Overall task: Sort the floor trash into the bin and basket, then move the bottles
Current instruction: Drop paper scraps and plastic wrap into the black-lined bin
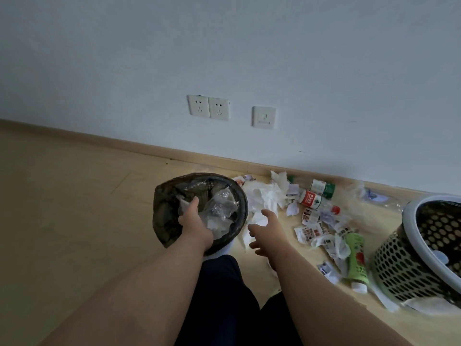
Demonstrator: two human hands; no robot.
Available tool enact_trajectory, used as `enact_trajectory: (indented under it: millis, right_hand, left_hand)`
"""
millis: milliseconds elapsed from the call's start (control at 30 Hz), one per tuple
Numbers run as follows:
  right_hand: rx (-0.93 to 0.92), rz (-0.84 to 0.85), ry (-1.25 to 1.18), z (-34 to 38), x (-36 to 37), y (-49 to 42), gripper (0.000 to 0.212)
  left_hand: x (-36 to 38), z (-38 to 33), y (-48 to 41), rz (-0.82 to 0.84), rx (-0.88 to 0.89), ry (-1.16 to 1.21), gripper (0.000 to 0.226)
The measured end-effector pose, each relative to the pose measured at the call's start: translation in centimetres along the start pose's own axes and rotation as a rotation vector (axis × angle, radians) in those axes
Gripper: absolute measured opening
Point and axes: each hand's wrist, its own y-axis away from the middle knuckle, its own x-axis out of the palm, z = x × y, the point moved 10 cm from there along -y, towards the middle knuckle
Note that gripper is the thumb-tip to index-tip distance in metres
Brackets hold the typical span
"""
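A round bin [239, 196] lined with a dark bag stands on the floor by the wall, holding clear plastic wrap [220, 204]. My left hand [192, 218] reaches into it, fingers pressed on the plastic. My right hand [265, 229] hovers open just right of the bin, above white tissue [267, 196]. Further right lie torn printed paper scraps [314, 229], a red-labelled bottle [314, 199], a green-labelled bottle [323, 188] and a light green bottle [356, 260]. A perforated basket [399, 268] with a white rim stands at the far right.
The wall carries two sockets [208, 107] and a switch plate [264, 117] above a wooden skirting board [174, 153]. Crumpled clear plastic [361, 196] lies near the wall. My dark-trousered legs [224, 295] are at the bottom centre. Bare wooden floor [62, 196] stretches left.
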Motion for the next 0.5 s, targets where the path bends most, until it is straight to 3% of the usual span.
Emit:
enact_trajectory:
  millis: [233,500]
  right_hand:
    - [0.015,-0.039,0.07,-0.5,-1.7,0.2,0.053]
    - [0.018,-0.176,0.105,-2.0,-7.2,1.0,0.028]
  left_hand:
    - [3.1,1.5,2.6,0.173,-0.006,-0.401,0.045]
    - [6.5,6.0,4.1,0.263,0.177,-1.157,0.026]
